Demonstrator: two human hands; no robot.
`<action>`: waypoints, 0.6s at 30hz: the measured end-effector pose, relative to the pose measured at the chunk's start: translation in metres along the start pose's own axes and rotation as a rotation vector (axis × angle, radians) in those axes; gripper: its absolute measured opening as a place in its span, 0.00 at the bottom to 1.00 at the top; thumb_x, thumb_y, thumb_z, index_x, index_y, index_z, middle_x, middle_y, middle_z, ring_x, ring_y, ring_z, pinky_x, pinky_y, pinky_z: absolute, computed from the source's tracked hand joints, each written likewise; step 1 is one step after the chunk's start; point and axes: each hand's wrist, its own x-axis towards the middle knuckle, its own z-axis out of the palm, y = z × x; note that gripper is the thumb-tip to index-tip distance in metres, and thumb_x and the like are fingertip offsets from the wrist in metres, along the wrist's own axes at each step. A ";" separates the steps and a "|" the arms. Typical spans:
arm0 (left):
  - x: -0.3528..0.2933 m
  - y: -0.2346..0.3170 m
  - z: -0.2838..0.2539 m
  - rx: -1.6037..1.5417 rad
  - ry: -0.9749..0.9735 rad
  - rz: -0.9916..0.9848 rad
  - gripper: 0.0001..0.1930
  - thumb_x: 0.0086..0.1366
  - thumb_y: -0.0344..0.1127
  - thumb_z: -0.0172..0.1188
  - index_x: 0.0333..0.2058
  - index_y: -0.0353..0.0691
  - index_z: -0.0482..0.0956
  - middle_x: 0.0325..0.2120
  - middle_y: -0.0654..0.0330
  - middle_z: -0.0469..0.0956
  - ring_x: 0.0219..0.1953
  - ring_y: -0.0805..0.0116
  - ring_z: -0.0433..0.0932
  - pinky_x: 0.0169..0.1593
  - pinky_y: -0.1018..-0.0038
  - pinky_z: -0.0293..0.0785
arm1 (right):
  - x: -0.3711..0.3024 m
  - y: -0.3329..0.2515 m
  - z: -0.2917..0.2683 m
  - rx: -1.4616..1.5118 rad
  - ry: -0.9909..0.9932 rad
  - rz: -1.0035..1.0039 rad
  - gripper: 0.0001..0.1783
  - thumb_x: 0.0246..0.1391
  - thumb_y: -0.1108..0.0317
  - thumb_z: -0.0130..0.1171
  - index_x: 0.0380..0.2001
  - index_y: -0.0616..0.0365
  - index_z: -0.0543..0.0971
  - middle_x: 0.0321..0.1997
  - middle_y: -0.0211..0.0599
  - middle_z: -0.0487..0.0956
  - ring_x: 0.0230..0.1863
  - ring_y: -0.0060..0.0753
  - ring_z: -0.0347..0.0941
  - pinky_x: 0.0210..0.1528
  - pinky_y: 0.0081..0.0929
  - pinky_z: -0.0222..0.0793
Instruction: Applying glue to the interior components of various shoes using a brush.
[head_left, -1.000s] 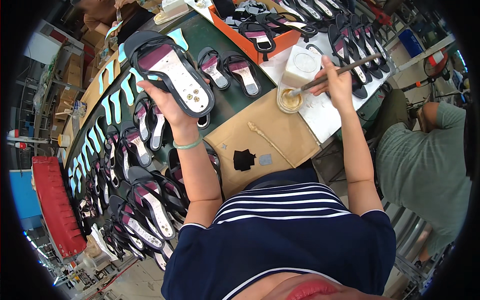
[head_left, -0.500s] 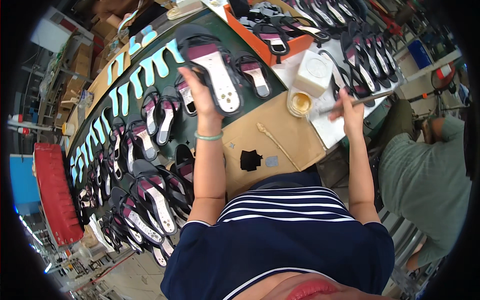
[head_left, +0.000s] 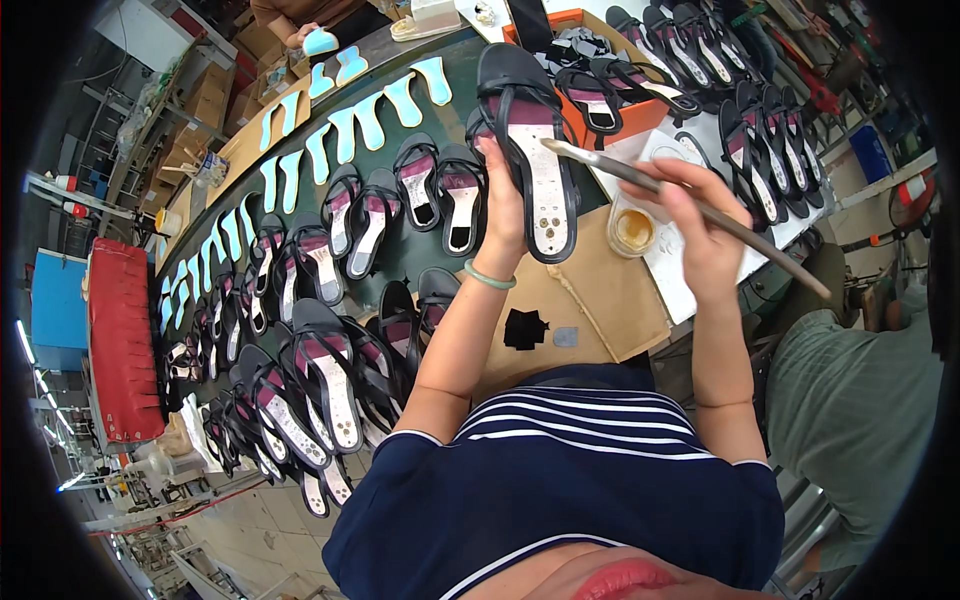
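Observation:
My left hand (head_left: 505, 208) is closed round the side of a black strappy sandal (head_left: 545, 195), raised with its toe away from me. The sandal's pale insole faces up, with a dark purple patch near the toe and small round spots at the heel. A long-handled brush (head_left: 765, 247) is gripped in my right hand (head_left: 708, 225). Its bristles are over the insole, just below the purple patch; whether they touch it I cannot tell. Below the brush, an open jar (head_left: 632, 232) holds amber liquid, and my right hand partly covers a white container (head_left: 672, 150).
Brown cardboard (head_left: 620, 315) lies before me with black and grey scraps (head_left: 525, 330). Rows of sandals (head_left: 375, 225) and pale blue pieces (head_left: 345, 135) cover the green table (head_left: 395, 265). An orange box (head_left: 632, 125) stands at the back. Another person in green (head_left: 850, 400) is at my right.
The brush has swung left from beside the jar to over the sandal's insole. My left hand and the sandal appear farther right, and the whole view has shifted.

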 end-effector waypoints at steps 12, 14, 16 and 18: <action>0.000 -0.015 0.002 -0.021 0.072 -0.052 0.37 0.68 0.68 0.28 0.46 0.40 0.73 0.37 0.61 0.78 0.35 0.72 0.79 0.38 0.76 0.78 | 0.000 0.045 0.018 -0.411 -0.033 -0.233 0.10 0.53 0.77 0.58 0.39 0.70 0.80 0.40 0.49 0.81 0.40 0.39 0.79 0.42 0.27 0.74; -0.001 -0.017 0.003 -0.039 0.098 -0.054 0.38 0.68 0.69 0.28 0.45 0.40 0.74 0.35 0.61 0.79 0.34 0.72 0.79 0.38 0.76 0.78 | -0.002 0.045 0.021 -0.542 -0.085 -0.289 0.12 0.54 0.76 0.57 0.41 0.69 0.79 0.43 0.52 0.80 0.44 0.44 0.79 0.46 0.30 0.74; -0.001 -0.018 0.006 -0.058 0.104 -0.032 0.37 0.68 0.69 0.28 0.45 0.40 0.74 0.36 0.62 0.78 0.35 0.73 0.79 0.39 0.76 0.77 | -0.005 0.051 0.027 -0.571 -0.074 -0.349 0.13 0.54 0.76 0.57 0.42 0.69 0.79 0.45 0.53 0.80 0.45 0.46 0.79 0.47 0.31 0.74; -0.002 -0.019 0.006 -0.055 0.117 -0.012 0.37 0.68 0.68 0.28 0.46 0.40 0.74 0.37 0.62 0.78 0.36 0.73 0.78 0.40 0.76 0.76 | -0.007 0.057 0.031 -0.600 -0.060 -0.400 0.14 0.53 0.77 0.57 0.44 0.68 0.78 0.47 0.53 0.79 0.46 0.47 0.79 0.48 0.33 0.74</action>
